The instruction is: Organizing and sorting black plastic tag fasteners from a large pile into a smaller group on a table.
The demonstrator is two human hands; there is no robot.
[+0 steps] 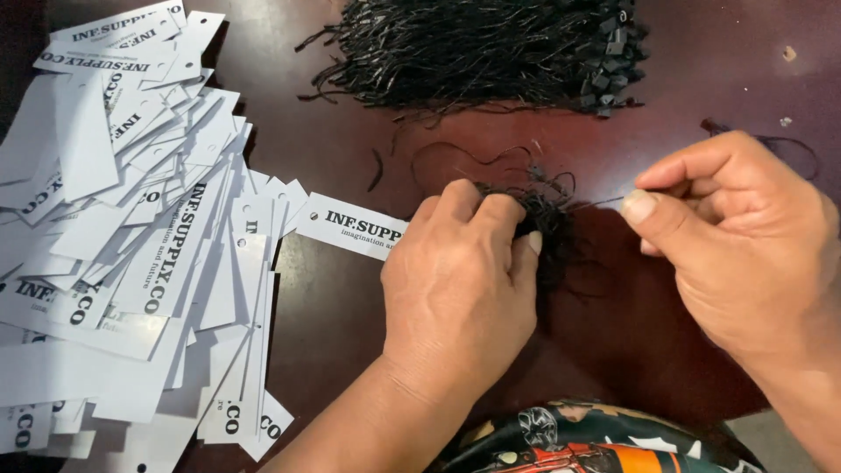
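Note:
My left hand [460, 285] rests on the dark table, holding a white paper tag [349, 225] and a small tuft of black strings [547, 215] under its fingers. My right hand [736, 236] is to the right, thumb and forefinger pinched on a single thin black string [600, 202] that runs back to the tuft. Part of the tag is hidden beneath my left hand.
A big loose heap of white printed tags [131, 245] covers the table's left side. A large bundle of black strings with small plastic ends [491, 52] lies at the top middle. The dark reddish table [350, 333] shows between them. Patterned clothing [596, 442] is at the bottom edge.

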